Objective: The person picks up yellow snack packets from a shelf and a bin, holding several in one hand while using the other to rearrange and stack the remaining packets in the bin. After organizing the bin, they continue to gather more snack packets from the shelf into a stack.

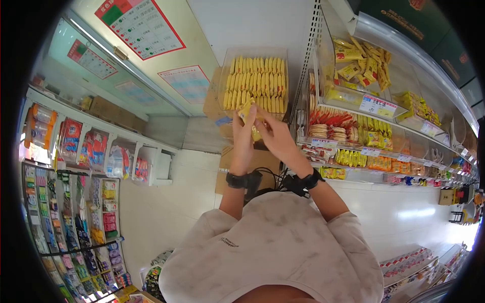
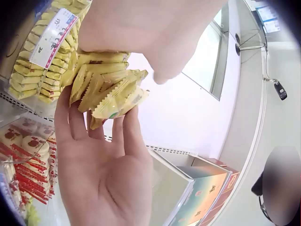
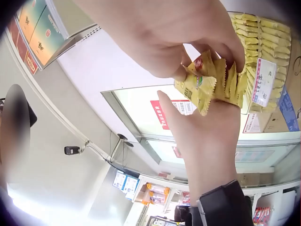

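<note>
Several small yellow wrapped snack packets [image 1: 246, 109] are bunched between my two hands, low in front of a clear bin [image 1: 289, 83] of upright rows of the same packets. My left hand [image 1: 243, 137] holds the bunch from the left. From the right, my right hand [image 1: 279, 135] grips it too, with curled fingers. In the left wrist view, crimped wrapper ends of the packets [image 2: 106, 89] fan out above the fingers of the right hand [image 2: 106, 165]. The right wrist view shows the packets [image 3: 200, 87] under the right hand [image 3: 164, 35], with the left hand [image 3: 209, 132] behind them.
To the right, tiered shelves carry a tray of loose yellow packets [image 1: 361, 65], red-wrapped round crackers [image 1: 328, 126] and price tags [image 1: 378, 105]. A glass cabinet [image 1: 146, 81] stands on the left. Cardboard [image 1: 225, 171] lies below the bin.
</note>
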